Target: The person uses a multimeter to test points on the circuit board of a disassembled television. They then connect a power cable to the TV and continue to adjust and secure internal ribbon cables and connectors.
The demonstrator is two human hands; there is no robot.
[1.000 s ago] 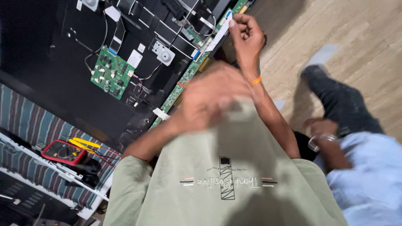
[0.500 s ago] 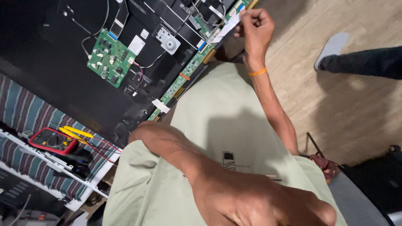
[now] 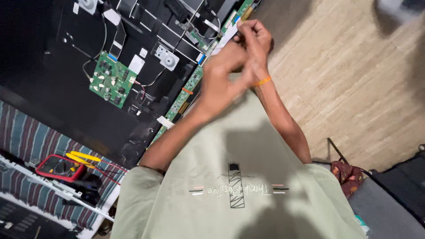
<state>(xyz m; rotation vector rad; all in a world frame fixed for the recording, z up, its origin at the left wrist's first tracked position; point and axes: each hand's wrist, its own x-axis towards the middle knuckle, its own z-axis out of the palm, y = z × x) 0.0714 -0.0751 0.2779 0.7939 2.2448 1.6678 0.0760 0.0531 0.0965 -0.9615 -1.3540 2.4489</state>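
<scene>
Setting was an informal electronics repair spot, probably within a home. Evidence: an opened flat-panel television back (image 3: 66,88) lay flat, exposing a green circuit board (image 3: 111,79), a long narrow driver strip (image 3: 179,99), ribbon cables and small speakers. A red multimeter (image 3: 56,167) with yellow probes rested on striped fabric (image 3: 26,137). Floor (image 3: 349,88) was beige tile.

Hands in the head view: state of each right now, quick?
Left hand: motion-blurred, fingers curled, raised beside the right hand; whether it holds anything cannot be told.
Right hand: closed in a fist at the white ribbon cable; actual grip unclear.
</scene>
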